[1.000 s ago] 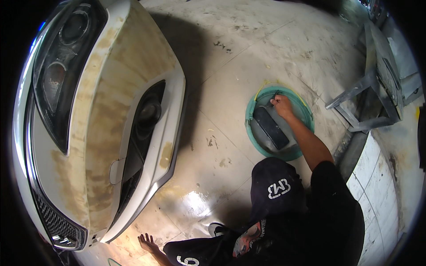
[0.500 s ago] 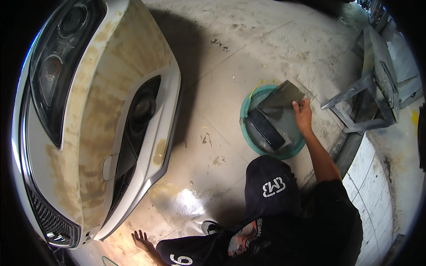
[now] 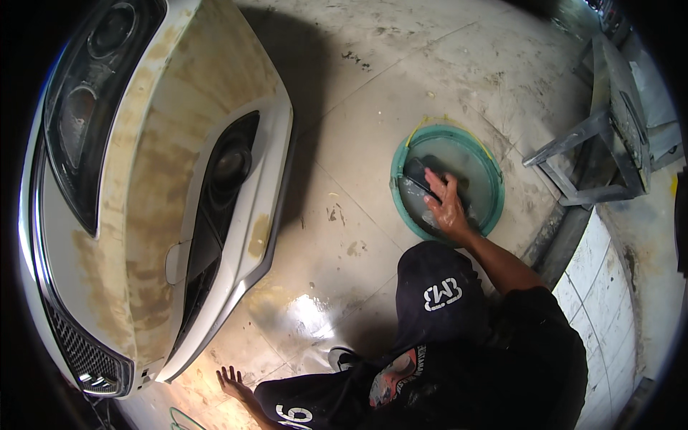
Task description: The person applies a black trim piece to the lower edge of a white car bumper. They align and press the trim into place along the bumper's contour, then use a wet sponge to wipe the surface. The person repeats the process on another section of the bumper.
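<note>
A green bucket point(image 3: 500, 188) with a yellow handle stands on the floor, holding cloudy water. In the water lies a dark block point(image 3: 416, 172), partly hidden by my right hand point(image 3: 448, 208). That hand reaches over the bucket beside the block, fingers stretched out and apart; whether they touch the block I cannot tell. The dark sheet seen before cannot be made out separately in the murky water. Near the lower edge my left hand point(image 3: 233, 384) is held open with spread fingers, nothing in it, close to the lower corner of the car bumper point(image 3: 168, 143).
The white bumper has tan sanded patches, with a headlight point(image 3: 79, 115) and a fog-light opening point(image 3: 228, 168). A grey metal frame stand point(image 3: 598, 193) is at the right, by a white tiled step point(image 3: 598, 287). Wet patches shine on the floor point(image 3: 344, 208). A green hose point(image 3: 183, 417) lies at the bottom.
My right hand has let go of the dark sheet it held above the bucket and moved down and left to the block. The left hand has hardly moved.
</note>
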Demonstrator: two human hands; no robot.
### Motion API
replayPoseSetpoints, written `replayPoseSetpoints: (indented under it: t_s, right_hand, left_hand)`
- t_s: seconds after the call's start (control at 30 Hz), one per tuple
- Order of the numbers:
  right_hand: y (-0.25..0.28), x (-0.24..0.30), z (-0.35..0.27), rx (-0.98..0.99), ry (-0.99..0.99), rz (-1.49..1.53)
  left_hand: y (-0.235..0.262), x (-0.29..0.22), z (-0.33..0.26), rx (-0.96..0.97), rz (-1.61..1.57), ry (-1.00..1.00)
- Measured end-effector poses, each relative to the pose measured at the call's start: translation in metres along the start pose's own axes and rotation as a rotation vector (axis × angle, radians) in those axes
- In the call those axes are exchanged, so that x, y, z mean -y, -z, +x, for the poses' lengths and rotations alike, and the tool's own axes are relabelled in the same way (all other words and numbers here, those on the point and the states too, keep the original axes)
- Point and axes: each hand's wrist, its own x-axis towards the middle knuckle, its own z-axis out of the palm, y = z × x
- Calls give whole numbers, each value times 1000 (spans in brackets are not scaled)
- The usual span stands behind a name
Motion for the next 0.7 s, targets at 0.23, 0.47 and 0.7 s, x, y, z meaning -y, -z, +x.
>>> replayPoseSetpoints:
  t_s: [0.23, 0.47, 0.7]
  right_hand:
    - [2, -18, -16, 238, -245, -161]
    - [-20, -53, 12, 684, -422, -1026]
    - [-19, -102, 20, 1378, -383, -1158]
  left_hand:
    - [7, 18, -7, -37, -29, 62]
    - [-10, 12, -11, 65, 78, -8]
    - [4, 14, -12, 16, 115, 27]
